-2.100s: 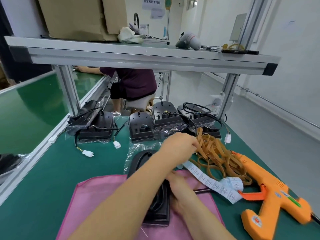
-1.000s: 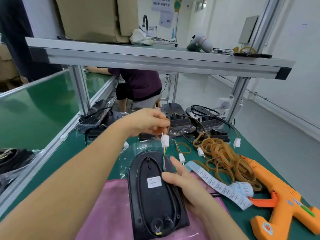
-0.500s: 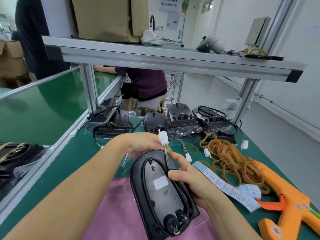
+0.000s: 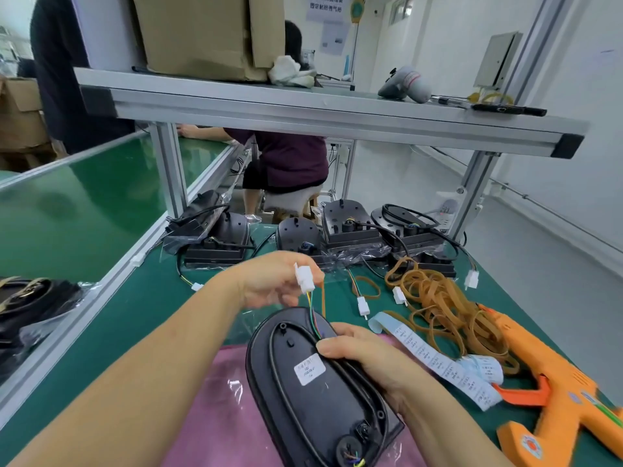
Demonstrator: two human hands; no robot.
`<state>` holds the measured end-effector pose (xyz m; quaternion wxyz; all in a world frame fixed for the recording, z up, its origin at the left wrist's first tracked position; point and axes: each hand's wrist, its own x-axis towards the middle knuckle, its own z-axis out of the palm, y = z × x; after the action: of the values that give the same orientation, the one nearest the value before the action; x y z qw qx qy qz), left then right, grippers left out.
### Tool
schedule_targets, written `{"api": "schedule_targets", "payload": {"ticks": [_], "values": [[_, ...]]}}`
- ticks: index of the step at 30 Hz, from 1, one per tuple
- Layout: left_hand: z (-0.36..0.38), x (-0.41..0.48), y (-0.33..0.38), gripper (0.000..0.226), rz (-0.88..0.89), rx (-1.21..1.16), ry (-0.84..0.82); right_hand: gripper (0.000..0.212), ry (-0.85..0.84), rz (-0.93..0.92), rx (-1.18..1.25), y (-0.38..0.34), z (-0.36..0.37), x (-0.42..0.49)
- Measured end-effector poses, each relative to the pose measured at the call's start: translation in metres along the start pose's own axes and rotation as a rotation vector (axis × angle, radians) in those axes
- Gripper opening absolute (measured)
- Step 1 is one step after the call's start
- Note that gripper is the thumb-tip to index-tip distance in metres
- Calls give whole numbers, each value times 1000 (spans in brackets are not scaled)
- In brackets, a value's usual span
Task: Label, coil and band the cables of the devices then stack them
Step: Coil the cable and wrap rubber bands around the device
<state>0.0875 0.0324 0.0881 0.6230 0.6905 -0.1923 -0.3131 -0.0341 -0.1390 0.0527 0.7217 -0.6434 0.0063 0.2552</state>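
- Holding the black device (image 4: 317,392) at lower centre over the pink cloth (image 4: 215,416), we log its long axis running from the bottom edge up toward mid-frame, stickered back facing us.
- Right hand (image 4: 367,362): fingers curled round the device's right edge, thumb on its back.
- Left hand (image 4: 269,281): fingertips pinching the white connector (image 4: 304,277) just above the device, coloured wires trailing down.
- Rubber bands (image 4: 445,308), label strip (image 4: 438,362): right of the device.
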Motion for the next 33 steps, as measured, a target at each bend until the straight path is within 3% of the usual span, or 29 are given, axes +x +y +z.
{"api": "schedule_targets", "payload": {"ticks": [3, 6, 9, 11, 14, 19, 23, 27, 30, 33], "values": [[-8, -6, 16, 12, 68, -24, 60, 54, 41, 44, -80, -3, 1, -4], [-9, -13, 29, 15, 127, 105, 75, 32, 81, 79, -117, -2, 4, -6], [-1, -22, 35, 8, 168, 320, 74, 42, 131, 83, -106, 2, 3, -6], [4, -27, 35, 6, 203, 417, 72, 35, 192, 57, -64, 4, 0, -7], [0, -34, 25, 7, 243, 431, 150, 31, 254, -15, -9, 4, -8, -10], [-5, -44, -4, 17, 275, 337, 331, 6, 315, -113, 132, 5, -7, -17], [5, -52, -27, 7, 296, 169, 394, 7, 368, -160, 201, 6, -9, -16], [18, -56, -40, 11, 280, 105, 401, 13, 399, -216, 211, 4, -13, -15], [32, -56, -41, 23, 280, 180, 411, 23, 496, -255, 145, 3, -18, -12], [47, -57, -35, 25, 334, 350, 544, 30, 549, -244, 38, 3, -19, -7]]}}
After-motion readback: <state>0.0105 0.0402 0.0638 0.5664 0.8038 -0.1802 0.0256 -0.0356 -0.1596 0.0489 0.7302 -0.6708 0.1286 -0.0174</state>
